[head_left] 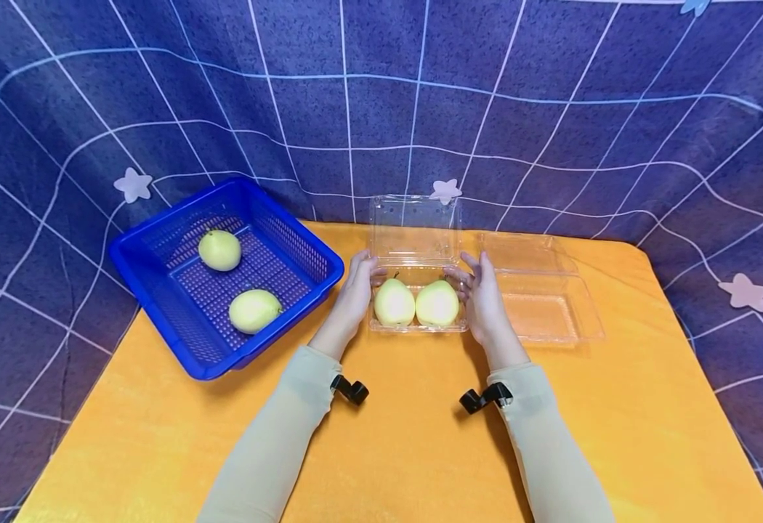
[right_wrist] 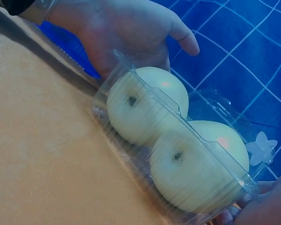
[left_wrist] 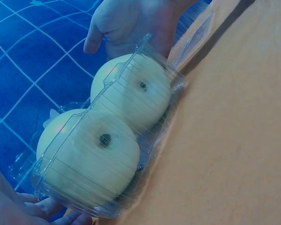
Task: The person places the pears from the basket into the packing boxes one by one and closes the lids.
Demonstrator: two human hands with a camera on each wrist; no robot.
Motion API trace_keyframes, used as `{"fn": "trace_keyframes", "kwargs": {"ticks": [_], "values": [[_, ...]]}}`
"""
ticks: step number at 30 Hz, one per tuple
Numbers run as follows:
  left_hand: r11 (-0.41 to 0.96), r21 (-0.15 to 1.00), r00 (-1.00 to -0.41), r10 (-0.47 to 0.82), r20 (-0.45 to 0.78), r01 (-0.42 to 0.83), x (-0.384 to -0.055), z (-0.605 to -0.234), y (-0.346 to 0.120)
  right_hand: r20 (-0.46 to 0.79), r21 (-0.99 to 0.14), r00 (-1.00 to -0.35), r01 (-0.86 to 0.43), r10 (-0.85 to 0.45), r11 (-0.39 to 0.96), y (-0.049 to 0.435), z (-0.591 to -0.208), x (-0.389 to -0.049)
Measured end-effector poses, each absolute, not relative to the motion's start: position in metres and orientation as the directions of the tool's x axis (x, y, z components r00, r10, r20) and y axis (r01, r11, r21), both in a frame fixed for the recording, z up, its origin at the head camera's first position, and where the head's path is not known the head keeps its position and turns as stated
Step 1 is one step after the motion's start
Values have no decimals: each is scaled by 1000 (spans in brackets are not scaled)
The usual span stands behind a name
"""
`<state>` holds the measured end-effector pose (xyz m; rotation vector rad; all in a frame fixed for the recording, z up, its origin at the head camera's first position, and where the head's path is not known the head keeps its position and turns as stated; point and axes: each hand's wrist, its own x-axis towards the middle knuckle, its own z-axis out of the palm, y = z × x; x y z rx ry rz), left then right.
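A clear plastic clamshell box [head_left: 418, 328] stands with its lid [head_left: 414, 229] raised at the back. Two pale yellow-green pears sit side by side in it, a left pear [head_left: 394, 303] and a right pear [head_left: 437, 303]. My left hand [head_left: 354, 287] is along the box's left side, fingers touching near its back corner. On the opposite side my right hand [head_left: 482, 294] mirrors it, fingertips at the right wall. Both thumbs point away from the pears; the right thumb stands free in the left wrist view. Neither hand grips a pear.
A blue plastic basket [head_left: 329, 280] at the left holds two more pears, a rear pear [head_left: 219, 250] and a front pear [head_left: 254, 311]. Another clear clamshell box [head_left: 584, 309] lies open at the right. Behind the orange table [head_left: 414, 428] hangs a blue gridded cloth [head_left: 381, 109].
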<state>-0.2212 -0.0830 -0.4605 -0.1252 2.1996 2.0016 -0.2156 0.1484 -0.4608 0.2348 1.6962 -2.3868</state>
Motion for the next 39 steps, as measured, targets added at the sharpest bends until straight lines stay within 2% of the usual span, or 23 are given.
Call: {"fn": "trace_keyframes", "kwargs": {"ticks": [25,31,39], "values": [[107,983,-986,61,-154,-147,-216,-454,-84,-206,-912,-973,228,-101,-341,153,-453,-211],[138,983,-991,31,-129,-123,-215,-451,-84,-215,-908,-971,239,-107,-344,155,-451,-212],[57,989,-991,22,-135,-133,-215,-447,-83,-209,-916,-969,241,-132,-321,157,-449,-211]]}}
